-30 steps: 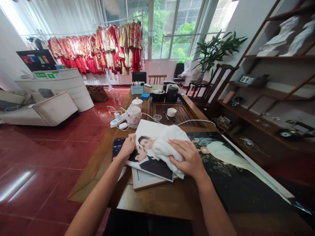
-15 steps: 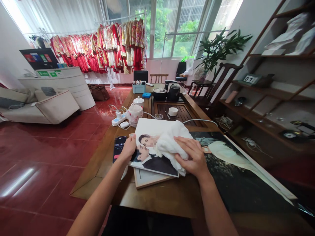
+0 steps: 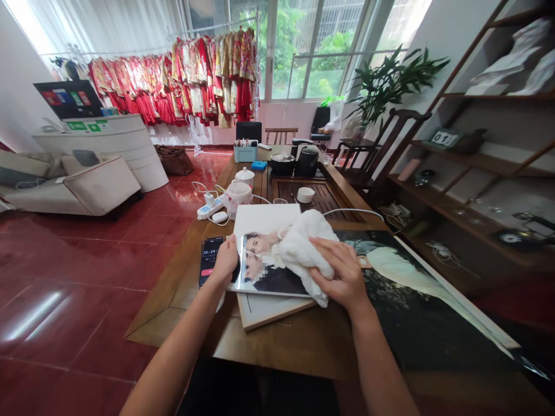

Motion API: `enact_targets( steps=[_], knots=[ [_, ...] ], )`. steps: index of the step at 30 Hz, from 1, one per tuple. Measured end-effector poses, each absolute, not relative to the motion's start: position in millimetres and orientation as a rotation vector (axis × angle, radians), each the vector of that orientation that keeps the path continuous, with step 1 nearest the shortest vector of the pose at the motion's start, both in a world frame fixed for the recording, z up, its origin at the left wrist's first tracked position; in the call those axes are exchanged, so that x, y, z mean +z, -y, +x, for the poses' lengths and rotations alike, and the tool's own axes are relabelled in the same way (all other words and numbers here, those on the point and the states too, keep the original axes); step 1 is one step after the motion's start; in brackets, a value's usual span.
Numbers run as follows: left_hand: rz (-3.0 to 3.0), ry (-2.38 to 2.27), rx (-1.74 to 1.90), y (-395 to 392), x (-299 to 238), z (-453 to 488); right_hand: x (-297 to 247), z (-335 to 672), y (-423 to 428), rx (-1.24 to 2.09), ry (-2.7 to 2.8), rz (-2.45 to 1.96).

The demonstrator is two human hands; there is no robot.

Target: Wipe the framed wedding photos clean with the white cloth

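Observation:
A photo print of a couple (image 3: 264,254) lies on a wooden table (image 3: 277,341), on top of a light framed picture (image 3: 264,309). My left hand (image 3: 226,261) grips the print's left edge, fingers closed on it. My right hand (image 3: 340,270) presses a crumpled white cloth (image 3: 303,248) onto the print's right part, fingers curled over the cloth. A large dark wedding photo panel (image 3: 416,306) lies to the right of my right hand. A phone (image 3: 208,260) showing a timer lies just left of my left hand.
Behind the print stand white teapots (image 3: 239,190), a power strip (image 3: 208,209) with cables, a tea tray (image 3: 318,199) with a white cup and black kettles (image 3: 307,162). Wooden shelves (image 3: 477,167) line the right wall. A sofa (image 3: 82,188) and a rack of red garments (image 3: 173,86) stand at left.
The print has turned and its near edge has lifted a little under my left hand. My right hand with the cloth has shifted slightly up and right across the print.

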State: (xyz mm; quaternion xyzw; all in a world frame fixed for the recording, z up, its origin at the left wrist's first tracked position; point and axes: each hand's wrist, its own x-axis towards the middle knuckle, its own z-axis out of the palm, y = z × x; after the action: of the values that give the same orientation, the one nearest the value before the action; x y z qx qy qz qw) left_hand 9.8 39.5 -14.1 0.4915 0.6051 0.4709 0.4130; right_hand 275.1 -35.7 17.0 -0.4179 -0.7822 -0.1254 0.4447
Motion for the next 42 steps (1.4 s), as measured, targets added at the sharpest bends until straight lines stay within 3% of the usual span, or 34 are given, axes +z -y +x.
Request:
enact_targets(
  steps=[14, 27, 42],
  knots=[
    [1.275, -1.624, 1.213, -37, -23, 6, 18, 273, 34, -0.318, 1.964, -1.033],
    [1.563, -1.841, 0.992, -34, -18, 4, 17, 272, 33, -0.301, 1.976, -1.018],
    [1.855, -2.271, 0.355, -15, 12, 12, 9, 268, 28, -0.328, 2.083, -1.056]
  ],
)
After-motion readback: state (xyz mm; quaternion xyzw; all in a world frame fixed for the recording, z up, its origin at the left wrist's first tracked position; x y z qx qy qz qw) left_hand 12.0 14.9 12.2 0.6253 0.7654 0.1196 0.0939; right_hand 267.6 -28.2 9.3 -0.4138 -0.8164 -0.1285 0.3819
